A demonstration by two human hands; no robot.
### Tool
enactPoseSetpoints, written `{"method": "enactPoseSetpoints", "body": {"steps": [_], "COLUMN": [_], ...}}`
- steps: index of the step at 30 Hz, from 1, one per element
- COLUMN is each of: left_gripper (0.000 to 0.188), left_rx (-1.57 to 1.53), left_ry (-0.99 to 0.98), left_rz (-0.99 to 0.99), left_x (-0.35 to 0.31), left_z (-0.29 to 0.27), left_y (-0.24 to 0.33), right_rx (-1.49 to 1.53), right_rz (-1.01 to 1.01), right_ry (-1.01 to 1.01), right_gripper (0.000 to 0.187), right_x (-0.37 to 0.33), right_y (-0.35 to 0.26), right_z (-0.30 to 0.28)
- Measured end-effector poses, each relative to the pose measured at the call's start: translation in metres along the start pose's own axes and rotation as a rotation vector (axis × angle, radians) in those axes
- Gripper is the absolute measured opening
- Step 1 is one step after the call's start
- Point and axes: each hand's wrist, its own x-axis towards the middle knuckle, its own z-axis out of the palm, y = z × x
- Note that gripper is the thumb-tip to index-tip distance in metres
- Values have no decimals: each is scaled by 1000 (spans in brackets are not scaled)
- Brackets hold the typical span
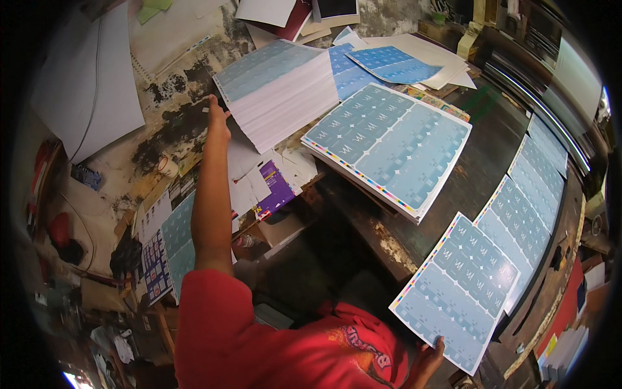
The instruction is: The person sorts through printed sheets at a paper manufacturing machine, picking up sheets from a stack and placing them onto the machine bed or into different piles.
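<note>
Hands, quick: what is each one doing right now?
Left hand: stretched out, touching the thick paper stack; grip cannot be told.
Right hand: closed on a blue printed sheet.

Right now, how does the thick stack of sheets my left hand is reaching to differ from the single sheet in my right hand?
The thick stack is many sheets deep with white edges showing; the single sheet is one thin leaf. The stack rests on the cluttered bench; the sheet is held up by the right hand. The left hand touches the stack's corner. Both carry the same light blue grid print.
</note>
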Motion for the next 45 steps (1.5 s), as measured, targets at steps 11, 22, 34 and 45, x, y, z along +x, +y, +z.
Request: {"method": "enactPoseSetpoints", "body": {"steps": [11, 22, 34, 45], "left_gripper": [120, 61, 36, 26], "left_rx": [-99, -549, -418, -522], "left_ry": [-166, 364, -243, -278], "left_rz": [-234, -767, -578, -416], "left_x": [85, 135, 146, -125], "left_z": [-19, 36, 34, 93], "left_y": [-2, 34, 1, 18], "right_rx": [166, 66, 148, 207], "right_rz": [132, 106, 32, 83], "right_ry": [61, 53, 150, 43], "right_gripper": [49, 46, 52, 56], "right_x": [-7, -15, 29, -4], "right_y": [3, -65, -81, -118], "right_z": [10, 44, 46, 139]}}
